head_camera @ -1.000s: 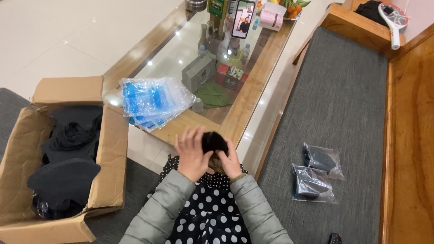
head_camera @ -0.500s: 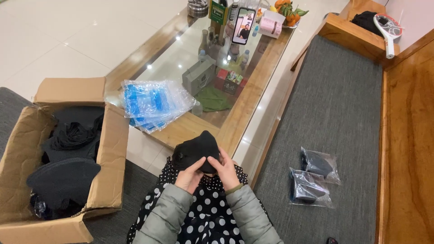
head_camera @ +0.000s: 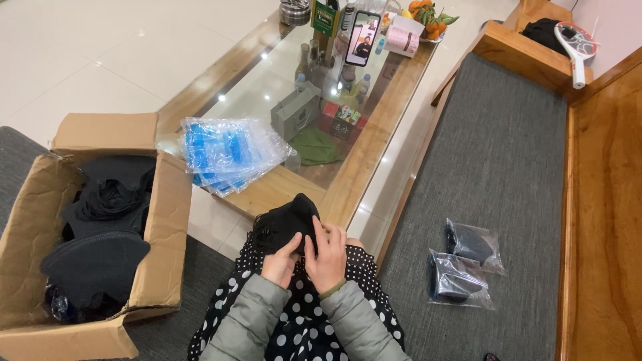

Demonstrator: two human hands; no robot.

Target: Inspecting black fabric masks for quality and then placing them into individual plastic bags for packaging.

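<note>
Black cloth [head_camera: 286, 224] lowered, both hands' grip closed

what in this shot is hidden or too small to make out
Head view:
- Black fabric item: its lower part is covered by the left hand and right hand.
- Brown cardboard box: its near corner is cut off by the frame edge.
- Two clear plastic bags of dark items: contents too small to identify.

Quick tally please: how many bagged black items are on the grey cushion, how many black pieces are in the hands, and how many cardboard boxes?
Bagged black items on the grey cushion: 2
Black fabric piece held in both hands: 1
Cardboard box: 1
Total: 4
</note>
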